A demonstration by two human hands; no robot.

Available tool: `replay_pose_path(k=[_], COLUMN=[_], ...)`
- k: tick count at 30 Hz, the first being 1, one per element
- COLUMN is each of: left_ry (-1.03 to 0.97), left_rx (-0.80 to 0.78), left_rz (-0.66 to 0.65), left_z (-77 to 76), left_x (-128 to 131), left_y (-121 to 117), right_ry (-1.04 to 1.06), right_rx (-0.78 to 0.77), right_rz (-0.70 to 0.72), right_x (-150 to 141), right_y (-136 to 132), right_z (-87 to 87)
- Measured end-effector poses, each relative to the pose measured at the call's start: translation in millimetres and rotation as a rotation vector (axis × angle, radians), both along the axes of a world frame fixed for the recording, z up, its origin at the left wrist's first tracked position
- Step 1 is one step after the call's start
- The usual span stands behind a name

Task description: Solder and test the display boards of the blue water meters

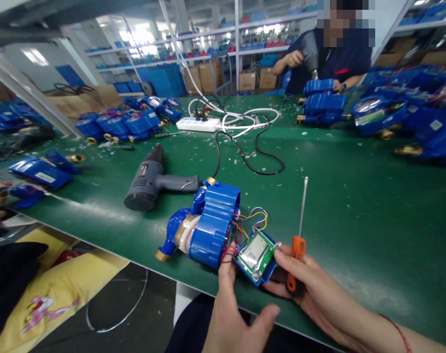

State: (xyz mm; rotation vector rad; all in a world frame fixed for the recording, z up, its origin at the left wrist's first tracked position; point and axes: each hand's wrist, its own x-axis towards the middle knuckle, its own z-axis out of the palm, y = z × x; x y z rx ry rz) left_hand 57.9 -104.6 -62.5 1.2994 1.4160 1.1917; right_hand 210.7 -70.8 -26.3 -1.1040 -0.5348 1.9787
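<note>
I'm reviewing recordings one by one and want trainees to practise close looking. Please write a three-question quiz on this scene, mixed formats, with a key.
1. Fill in the blank: Besides the circuit board, the right grip holds an orange-handled ____.
2. True or false: Coloured wires run between the circuit board and the nearest blue device.
3. Multiple choice: Where is the gray heat gun beside that device?
A) On the green table
B) Under the green table
C) In the right grip

Key:
1. Screwdriver
2. True
3. A
</note>
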Motion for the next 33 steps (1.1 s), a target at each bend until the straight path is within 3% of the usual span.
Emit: replay_pose_path(k=[7,13,22,28,33], left_ry=[-0.19,-0.258,-0.681,-0.653,-0.598], left_rx=[-0.12,-0.142,-0.167,-0.244,-0.263], left_rz=[0.158,0.211,0.114,0.1,0.113], left_z=[8.8,17.2,22.6,33.6,37.6], left_x=[8.3,12.7,25.0,21.1,13.1], left_y=[11.2,13.8,9.0,7.2,2.6], right_ry=[-0.098,-0.203,-0.191,-0.111,-0.17], right_rx=[0.133,0.281,0.149,0.097,0.116], right_rz=[0.15,0.134,-0.041,0.066,0.089], right_x=[-2.6,-2.8,7.7,6.0,-5.0], right_y=[-1.1,5.3,3.3,-9.5,-16.6], right_z=[-0.6,-4.1,0.8,1.6,1.4])
